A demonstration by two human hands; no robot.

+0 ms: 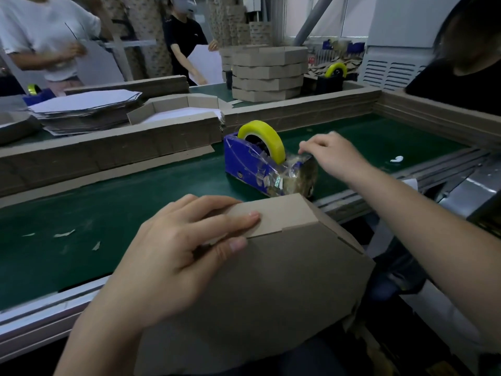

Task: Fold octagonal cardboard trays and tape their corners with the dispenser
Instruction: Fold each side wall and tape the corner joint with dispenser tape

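One octagonal cardboard tray [271, 280] fills the 6 o'clock part of my remote view, held at the near edge of the green belt [108, 199]. Its plain brown underside faces me. One side wall is folded away from me along the top, and the corner there points toward 1 o'clock, at the tape dispenser [252, 164]. What I can see of the tray runs longest from 7 o'clock up to 1 o'clock.

The left hand [173, 253] lies on the folded corner from 8 o'clock, fingers nearly straight across the wall and thumb on the base beside the crease, pressing rather than wrapping.

The right hand [333, 156], at 2 o'clock, reaches to the dispenser's cutter end, its fingertips drawn together in a pinch on the free end of the clear tape [296, 158]. The blue dispenser, with its yellow roll [261, 137], stands on the belt just beyond the tray.

I see no tape on the held corner, so I judge this tray is folded at least here but not yet taped, with the other corners out of sight.

Farther off, a stack of finished trays [268, 74] stands at 12 o'clock and a pile of flat blanks [84, 109] at 10 o'clock, so more folding remains.
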